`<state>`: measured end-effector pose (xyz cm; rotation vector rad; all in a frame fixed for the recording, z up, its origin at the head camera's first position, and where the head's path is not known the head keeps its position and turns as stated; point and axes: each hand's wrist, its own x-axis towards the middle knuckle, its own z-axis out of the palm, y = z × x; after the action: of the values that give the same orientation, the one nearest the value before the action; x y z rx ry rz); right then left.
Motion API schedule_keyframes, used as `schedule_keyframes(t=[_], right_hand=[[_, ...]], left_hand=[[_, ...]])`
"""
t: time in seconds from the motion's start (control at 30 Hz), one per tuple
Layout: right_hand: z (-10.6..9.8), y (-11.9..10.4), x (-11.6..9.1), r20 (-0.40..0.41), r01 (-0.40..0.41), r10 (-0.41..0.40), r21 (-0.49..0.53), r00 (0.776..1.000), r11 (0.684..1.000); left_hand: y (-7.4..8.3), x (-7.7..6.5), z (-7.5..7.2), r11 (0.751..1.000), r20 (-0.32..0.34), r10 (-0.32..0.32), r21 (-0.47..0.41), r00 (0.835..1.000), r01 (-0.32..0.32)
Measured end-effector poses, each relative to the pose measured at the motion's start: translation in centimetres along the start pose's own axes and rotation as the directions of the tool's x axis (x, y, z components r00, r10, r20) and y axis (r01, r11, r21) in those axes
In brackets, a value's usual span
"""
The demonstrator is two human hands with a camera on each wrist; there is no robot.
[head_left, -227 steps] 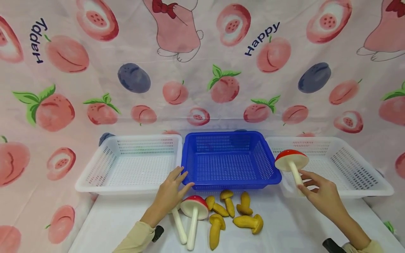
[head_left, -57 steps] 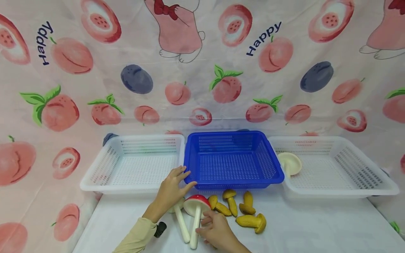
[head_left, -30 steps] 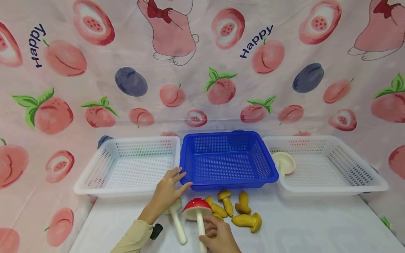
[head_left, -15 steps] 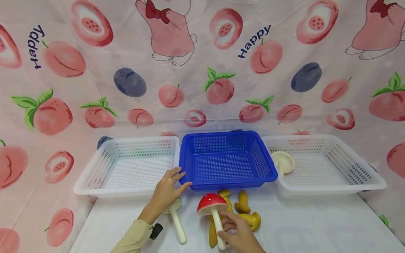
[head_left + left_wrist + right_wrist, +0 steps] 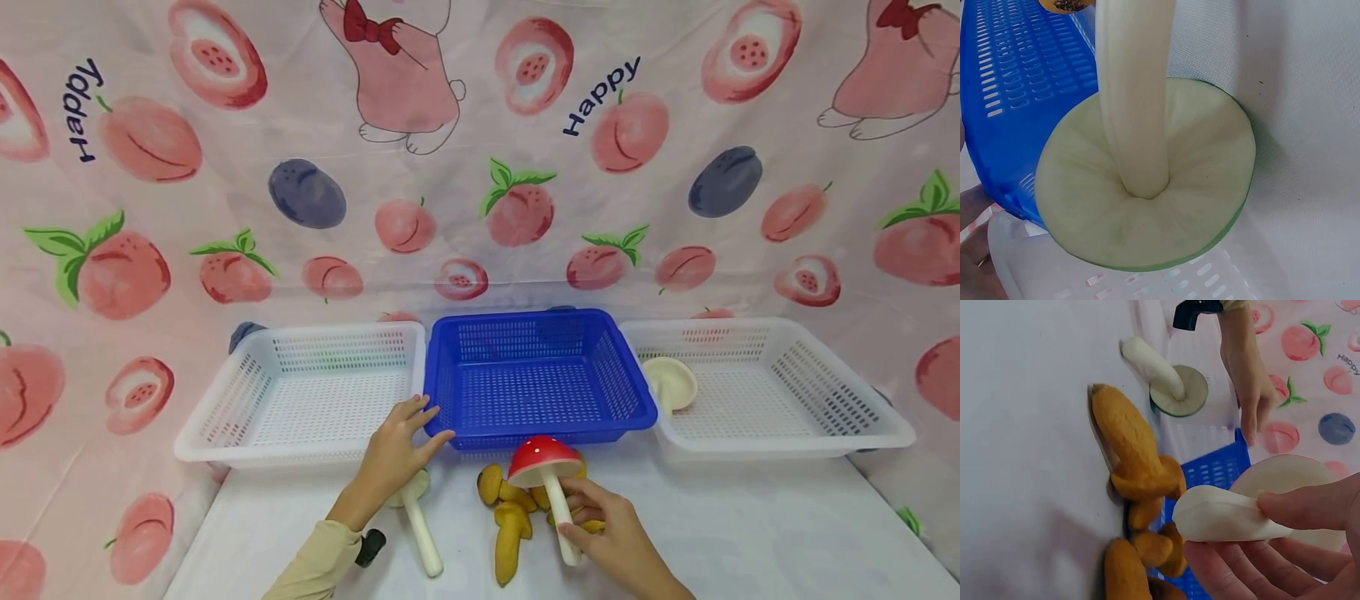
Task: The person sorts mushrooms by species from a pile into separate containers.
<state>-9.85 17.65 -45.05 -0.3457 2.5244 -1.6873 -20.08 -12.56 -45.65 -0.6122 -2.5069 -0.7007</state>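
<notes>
My right hand (image 5: 611,525) pinches the pale stem of a toy mushroom (image 5: 543,460) between thumb and fingers. Its red, white-spotted cap points up, overlapping the yellow mushrooms in the head view. The right wrist view shows the stem end (image 5: 1216,515) toward the camera. My left hand (image 5: 397,442), fingers spread and relaxed, rests at the near left corner of the blue basket (image 5: 543,439). Below it lies a second long-stemmed mushroom (image 5: 422,533); the left wrist view shows its pale underside with a green edge (image 5: 1210,187).
Several yellow-brown mushrooms (image 5: 508,546) lie in a cluster before the blue basket, some partly hidden by my right hand. White baskets flank it: the left one (image 5: 300,454) and the right one (image 5: 795,446). A cream mushroom (image 5: 678,383) lies underside up in the right basket.
A mushroom earlier held over the right white basket now lies in it. My right hand then gripped another red-capped mushroom beside the green-edged one and carried it rightward. My left hand stayed put.
</notes>
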Motion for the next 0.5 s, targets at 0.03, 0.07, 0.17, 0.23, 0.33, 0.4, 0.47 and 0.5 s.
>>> schedule_keyframes(t=[0.03,0.07,0.17,0.23,0.33,0.4,0.47,0.5], right_hand=[[-0.3,0.0,0.0,-0.007,0.008,-0.008,-0.015,1.000,1.000],[-0.6,-0.1,-0.1,-0.015,0.011,-0.011,-0.026,1.000,1.000],[-1.4,-0.3,-0.2,-0.046,0.000,-0.003,-0.061,0.999,0.998],[-1.9,-0.4,-0.3,-0.066,-0.016,0.011,-0.078,0.998,0.997],[-2.7,-0.6,-0.3,-0.106,-0.030,0.019,-0.102,0.994,0.994],[-3.2,-0.7,-0.3,-0.132,-0.042,0.025,-0.122,0.991,0.992],[-3.6,-0.9,-0.3,-0.163,-0.065,0.044,-0.130,0.986,0.989],[-3.9,-0.9,-0.3,-0.175,-0.072,0.048,-0.135,0.983,0.988]], left_hand=[[0.0,0.0,0.0,1.000,-0.001,0.000,-0.001,1.000,0.000],[0.0,0.0,0.0,1.000,-0.002,0.000,-0.002,1.000,0.000],[0.1,0.0,-0.1,1.000,-0.005,-0.001,-0.007,1.000,0.001],[0.1,0.0,-0.1,1.000,-0.006,-0.001,-0.006,1.000,0.001],[0.1,0.0,-0.1,1.000,-0.013,0.004,-0.006,1.000,-0.004],[0.0,0.0,0.0,1.000,-0.017,0.009,-0.004,1.000,-0.009],[0.0,0.0,0.0,1.000,-0.018,0.012,-0.005,1.000,-0.012],[0.0,0.0,0.0,1.000,-0.017,0.013,-0.004,1.000,-0.014]])
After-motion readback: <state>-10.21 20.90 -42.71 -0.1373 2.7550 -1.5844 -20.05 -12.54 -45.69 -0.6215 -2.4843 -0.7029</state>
